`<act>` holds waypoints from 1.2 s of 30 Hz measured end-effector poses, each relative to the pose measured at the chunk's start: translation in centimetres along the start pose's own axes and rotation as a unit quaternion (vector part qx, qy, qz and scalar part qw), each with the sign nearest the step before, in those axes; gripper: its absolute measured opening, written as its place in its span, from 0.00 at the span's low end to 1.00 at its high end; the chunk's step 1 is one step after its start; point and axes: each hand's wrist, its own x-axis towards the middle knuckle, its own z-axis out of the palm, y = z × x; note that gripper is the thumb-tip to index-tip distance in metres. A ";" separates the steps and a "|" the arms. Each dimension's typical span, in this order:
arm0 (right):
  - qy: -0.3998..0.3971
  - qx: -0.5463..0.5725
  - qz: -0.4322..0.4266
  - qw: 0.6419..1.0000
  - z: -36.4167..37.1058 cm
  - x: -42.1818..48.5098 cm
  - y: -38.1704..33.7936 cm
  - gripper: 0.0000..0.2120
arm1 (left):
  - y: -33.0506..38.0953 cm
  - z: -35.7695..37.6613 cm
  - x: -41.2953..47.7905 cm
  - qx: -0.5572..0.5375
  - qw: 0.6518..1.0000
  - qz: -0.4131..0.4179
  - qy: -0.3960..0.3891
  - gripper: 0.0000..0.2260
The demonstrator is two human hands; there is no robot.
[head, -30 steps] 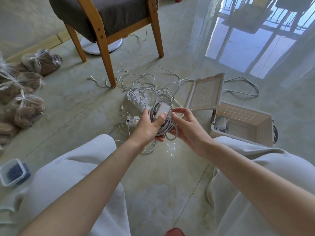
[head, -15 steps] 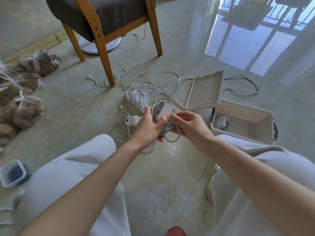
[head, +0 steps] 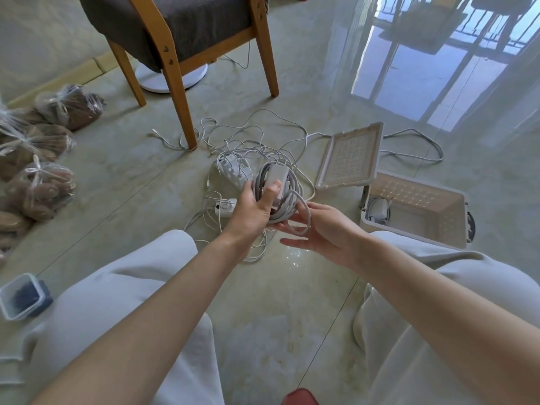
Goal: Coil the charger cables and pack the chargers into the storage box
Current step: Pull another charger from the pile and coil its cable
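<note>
Bright daylight from the upper right, filtered through a sheer curtain [head: 508, 92]; the glossy floor [head: 292, 302] carries a blue-white window reflection [head: 409, 80] as a hard glare patch, with small sparkles near frame centre. Shadows soft, deepest under the chair [head: 187, 30]. Centre sharp; wide-angle bend stretches the lower corners, and the left edge goes slightly soft.

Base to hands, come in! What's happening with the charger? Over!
Left hand grips coiled charger, thumb on its brick. Right hand open under the cable loop. Storage box open, packed charger inside; nothing blocks it.
</note>
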 end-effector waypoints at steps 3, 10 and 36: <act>-0.051 0.051 0.039 0.997 0.4 -0.2 -0.2 0.10 | 0.0 0.0 0.1 -0.012 0.999 0.020 0.029 0.10; 0.081 -0.099 -0.039 0.991 -0.2 0.0 -0.4 0.09 | 0.5 -0.2 0.0 0.036 0.999 0.012 -0.005 0.16; 0.211 -0.293 -0.255 0.897 -0.6 1.5 0.7 0.02 | -0.5 0.4 -0.4 0.100 0.994 -0.039 -0.019 0.11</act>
